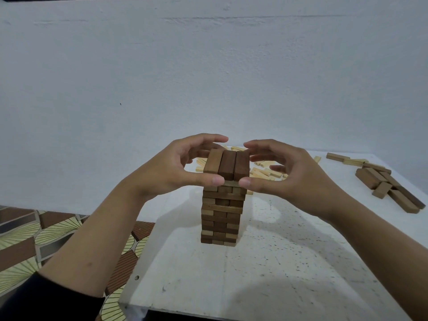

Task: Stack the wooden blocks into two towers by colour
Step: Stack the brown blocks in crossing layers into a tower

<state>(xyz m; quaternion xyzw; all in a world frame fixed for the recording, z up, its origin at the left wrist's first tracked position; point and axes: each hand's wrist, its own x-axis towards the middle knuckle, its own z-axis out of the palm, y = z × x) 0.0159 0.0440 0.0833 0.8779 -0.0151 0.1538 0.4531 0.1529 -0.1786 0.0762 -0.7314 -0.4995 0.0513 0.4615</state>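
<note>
from the head view we see a tower of dark brown wooden blocks (221,212) standing upright near the middle of the white desk (278,262). its top layer (228,164) is three dark blocks lying side by side, running away from us.

our left hand (178,167) curls around the left side of that top layer, thumb tip pressed on the near edge just under the blocks, fingers arched over the far end. our right hand (282,172) mirrors it on the right side, thumb tip touching the near edge beside the left thumb, fingers spread and bent above the far right corner. both hands are half open and cupped, bracketing the top layer rather than clenched on a single block; we cannot tell how firmly the fingers press.

behind the tower, loose pale wooden blocks (264,172) lie scattered flat on the desk. well apart at the right edge, a heap of dark brown blocks (389,186) lies flat, with a couple of pale ones near its far end.

left of the desk, a patterned floor (46,232) shows. a dark sleeve (46,300) covers the left forearm at the bottom corner.
</note>
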